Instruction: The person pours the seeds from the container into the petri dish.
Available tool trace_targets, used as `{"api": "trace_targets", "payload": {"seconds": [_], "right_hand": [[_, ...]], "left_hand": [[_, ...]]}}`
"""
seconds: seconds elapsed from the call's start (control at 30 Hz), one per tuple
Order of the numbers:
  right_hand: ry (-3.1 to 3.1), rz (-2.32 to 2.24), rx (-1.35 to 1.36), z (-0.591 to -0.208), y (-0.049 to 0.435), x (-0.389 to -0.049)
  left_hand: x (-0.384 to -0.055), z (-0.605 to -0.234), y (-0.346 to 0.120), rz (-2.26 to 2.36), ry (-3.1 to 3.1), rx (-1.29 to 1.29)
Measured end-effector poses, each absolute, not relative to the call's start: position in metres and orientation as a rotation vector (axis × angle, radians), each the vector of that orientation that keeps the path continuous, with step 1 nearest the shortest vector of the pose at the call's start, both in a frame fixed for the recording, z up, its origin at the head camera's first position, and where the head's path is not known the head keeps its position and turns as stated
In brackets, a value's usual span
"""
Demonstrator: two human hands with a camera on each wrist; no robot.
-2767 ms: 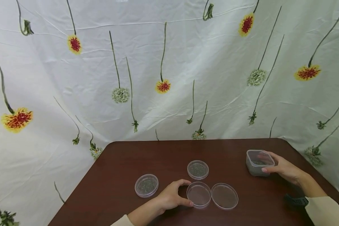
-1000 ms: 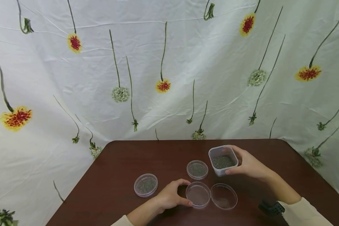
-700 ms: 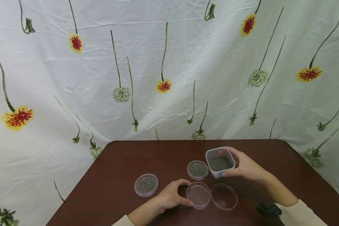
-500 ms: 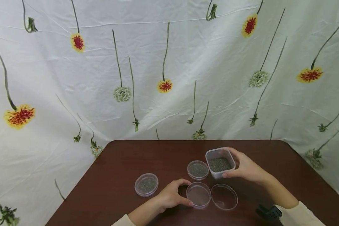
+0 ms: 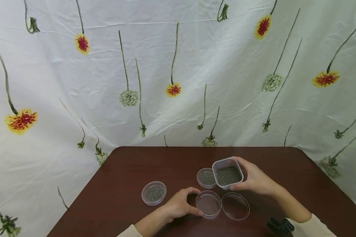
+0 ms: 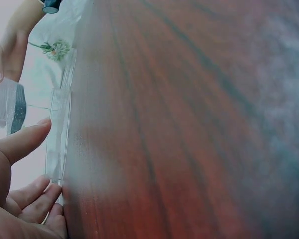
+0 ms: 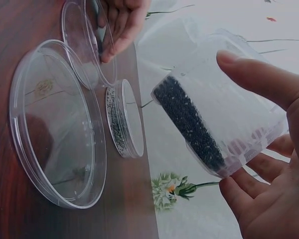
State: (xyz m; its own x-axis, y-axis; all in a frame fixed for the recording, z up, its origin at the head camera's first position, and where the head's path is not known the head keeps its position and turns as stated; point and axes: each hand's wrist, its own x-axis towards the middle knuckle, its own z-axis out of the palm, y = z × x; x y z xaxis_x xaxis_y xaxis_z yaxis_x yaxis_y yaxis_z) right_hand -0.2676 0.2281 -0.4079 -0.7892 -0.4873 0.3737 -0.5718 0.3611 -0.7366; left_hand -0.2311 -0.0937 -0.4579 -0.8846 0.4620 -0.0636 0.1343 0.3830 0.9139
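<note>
My left hand [image 5: 179,205] holds a clear petri dish [image 5: 208,204] on the table, thumb at its near edge and fingers at its far side. Touching that dish on the right is another clear round dish or lid [image 5: 235,206]. With my right hand [image 5: 256,179] I grip a translucent square plastic container [image 5: 223,163], thumb on the near side, fingers round the back. Dark green-grey granules [image 7: 189,127] lie in it. It hangs tilted above the table, behind the two clear dishes. From the head view it partly hides a petri dish with dark granules [image 5: 205,177].
A further petri dish with similar granules [image 5: 154,193] stands to the left of my left hand. The dark brown table [image 5: 136,164] ends at the back against a white cloth [image 5: 106,65] printed with flowers. A black watch [image 5: 280,226] is on my right wrist.
My right hand has lifted the container off the table's right side and brought it left, tilting it. Lately it has shifted slightly further left and nearer. My left hand stays on the dish.
</note>
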Motion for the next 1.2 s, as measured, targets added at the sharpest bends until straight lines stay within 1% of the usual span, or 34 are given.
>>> {"api": "trace_targets", "payload": {"seconds": [0.47, 1.2], "right_hand": [[-2.496, 1.021, 0.956, -0.413, 0.211, -0.267], [-2.388, 0.606, 1.045, -0.417, 0.191, -0.258]], "left_hand": [[-0.231, -0.456, -0.092, 1.507, 2.343, 0.534], [-0.231, -0.456, -0.093, 1.500, 2.342, 0.512]]}}
